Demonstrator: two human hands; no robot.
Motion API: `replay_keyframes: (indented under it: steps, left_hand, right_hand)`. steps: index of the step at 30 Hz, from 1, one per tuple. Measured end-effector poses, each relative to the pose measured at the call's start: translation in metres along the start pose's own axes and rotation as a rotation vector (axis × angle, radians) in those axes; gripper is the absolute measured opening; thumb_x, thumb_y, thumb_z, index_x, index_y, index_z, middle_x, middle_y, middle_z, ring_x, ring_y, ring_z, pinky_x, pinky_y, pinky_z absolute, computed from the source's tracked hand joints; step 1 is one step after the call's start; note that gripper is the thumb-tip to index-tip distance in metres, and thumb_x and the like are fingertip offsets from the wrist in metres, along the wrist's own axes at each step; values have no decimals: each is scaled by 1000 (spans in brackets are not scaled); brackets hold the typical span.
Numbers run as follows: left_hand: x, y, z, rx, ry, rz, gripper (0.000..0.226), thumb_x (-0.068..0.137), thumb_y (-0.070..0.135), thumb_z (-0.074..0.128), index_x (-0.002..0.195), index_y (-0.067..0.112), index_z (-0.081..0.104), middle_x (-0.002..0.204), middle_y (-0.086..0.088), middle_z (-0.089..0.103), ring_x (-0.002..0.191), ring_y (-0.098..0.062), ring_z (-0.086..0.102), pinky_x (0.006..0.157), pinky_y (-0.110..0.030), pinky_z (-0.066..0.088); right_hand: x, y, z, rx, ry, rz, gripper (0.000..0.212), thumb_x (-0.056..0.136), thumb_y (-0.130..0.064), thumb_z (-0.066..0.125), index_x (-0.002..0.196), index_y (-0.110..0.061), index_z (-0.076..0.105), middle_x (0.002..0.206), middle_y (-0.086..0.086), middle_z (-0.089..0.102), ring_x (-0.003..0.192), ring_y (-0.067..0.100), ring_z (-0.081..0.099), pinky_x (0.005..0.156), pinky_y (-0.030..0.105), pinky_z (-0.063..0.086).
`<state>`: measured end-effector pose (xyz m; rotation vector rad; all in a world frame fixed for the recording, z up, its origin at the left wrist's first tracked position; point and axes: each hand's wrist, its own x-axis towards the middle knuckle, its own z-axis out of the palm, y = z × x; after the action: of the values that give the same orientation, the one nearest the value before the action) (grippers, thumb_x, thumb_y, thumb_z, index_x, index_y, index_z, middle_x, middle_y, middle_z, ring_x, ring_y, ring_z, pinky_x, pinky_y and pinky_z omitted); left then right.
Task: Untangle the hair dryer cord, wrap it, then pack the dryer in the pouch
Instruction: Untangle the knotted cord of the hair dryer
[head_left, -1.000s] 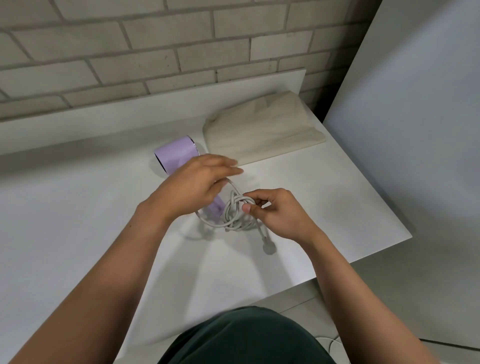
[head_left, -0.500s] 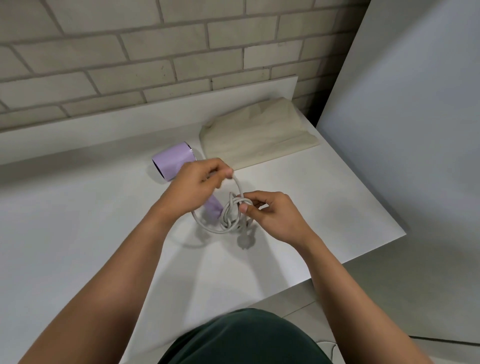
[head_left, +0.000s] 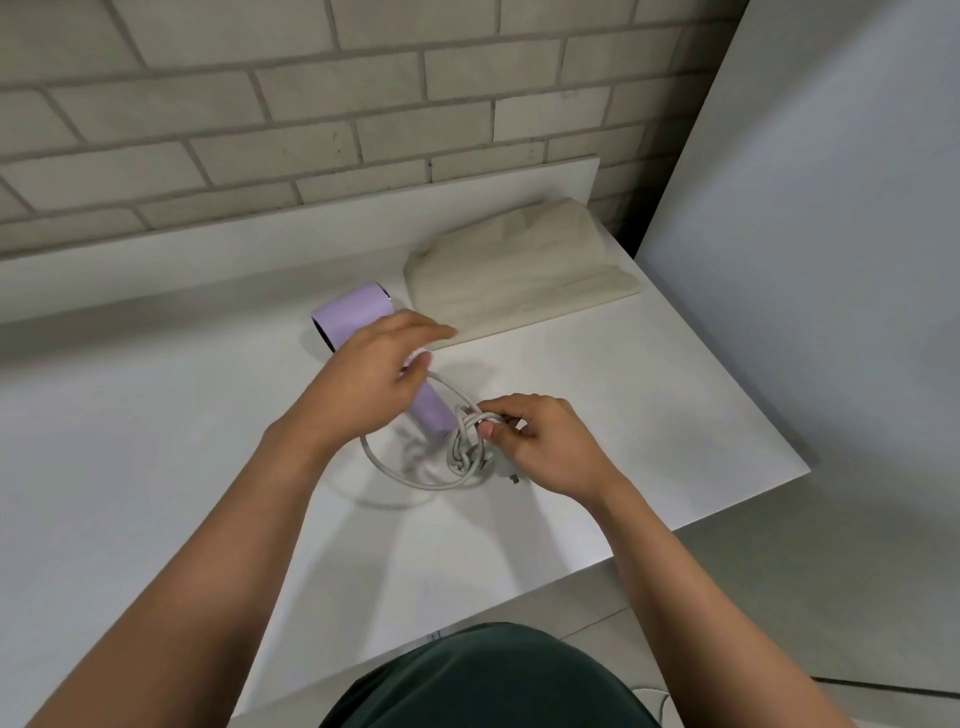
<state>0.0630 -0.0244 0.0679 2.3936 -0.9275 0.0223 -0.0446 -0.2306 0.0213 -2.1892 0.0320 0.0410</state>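
A lilac hair dryer lies on the white table, its handle pointing toward me and partly hidden under my left hand. Its grey cord loops in front of the handle and ends in a tangled knot. My left hand hovers over the handle and pinches a strand of the cord between thumb and fingers. My right hand pinches the knot from the right; the plug shows just under it. A beige fabric pouch lies flat behind, to the right of the dryer.
A brick wall with a white ledge runs along the table's back. A grey panel stands to the right. The table's right and front edges drop to a tiled floor.
My left hand has moved up and away from the knot, drawing a strand of cord out into a wider loop. My right hand keeps its pinch on the knot.
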Motion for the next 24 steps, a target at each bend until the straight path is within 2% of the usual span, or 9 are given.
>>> replay_keyframes:
  steps: [3,6,8,11,13,15,18,21,24]
  left_hand:
    - [4,13,3,35,-260,88,31,105,34,53,133,30,67,126,8,67,110,-10,63,94,-30,51]
    - [4,13,7,-1,-481,-37,31,105,45,50,113,28,75,91,10,70,85,-5,62,77,-27,49]
    - [1,11,11,-53,-439,-75,30,103,46,54,108,27,77,82,12,68,79,-2,61,68,-20,43]
    - [-2,6,17,-115,-321,-128,26,99,48,60,102,29,78,87,12,71,83,0,63,73,-23,48]
    - [-2,6,18,-185,-190,-177,22,98,43,65,97,26,78,85,12,72,81,2,64,72,-21,47]
    - [-1,8,16,-290,-77,-222,20,98,37,68,93,21,78,85,14,73,79,10,65,68,-9,42]
    - [-1,11,15,-398,-30,-274,21,98,36,67,89,20,76,84,13,74,78,15,64,66,-4,39]
    - [0,12,19,-530,31,-340,22,98,41,66,86,25,76,87,14,76,88,6,68,79,-15,47]
    - [2,13,18,-579,65,-383,25,97,43,66,83,25,76,84,23,74,89,8,65,80,-17,45]
  right_hand:
    - [1,-4,1,-3,-18,-23,18,100,-19,63,110,-23,78,97,-3,76,84,13,63,73,18,49]
    - [0,-6,1,9,16,-30,19,100,-19,63,112,-25,77,94,-5,75,76,7,61,75,26,50]
    - [-1,-3,2,47,32,-17,19,99,-19,65,111,-27,78,90,-11,74,68,3,60,72,28,51]
    - [-3,1,6,151,64,23,19,98,-22,68,109,-33,79,84,-21,71,66,6,63,68,29,54]
    - [-5,0,8,200,80,23,22,98,-23,69,109,-41,77,88,-21,72,74,12,68,71,29,56]
    - [-6,-3,7,214,102,-9,29,99,-23,69,110,-50,72,95,-21,74,85,16,71,78,35,59]
    - [-3,-5,2,258,142,-22,28,98,-19,70,110,-43,75,101,-17,77,87,18,71,83,47,60]
    - [0,-6,-2,245,113,-21,25,93,-21,76,111,-39,77,100,-25,74,93,13,70,88,39,60]
    - [-2,-9,-2,168,57,-68,49,79,-24,89,113,-53,69,103,-37,69,106,8,64,91,25,56]
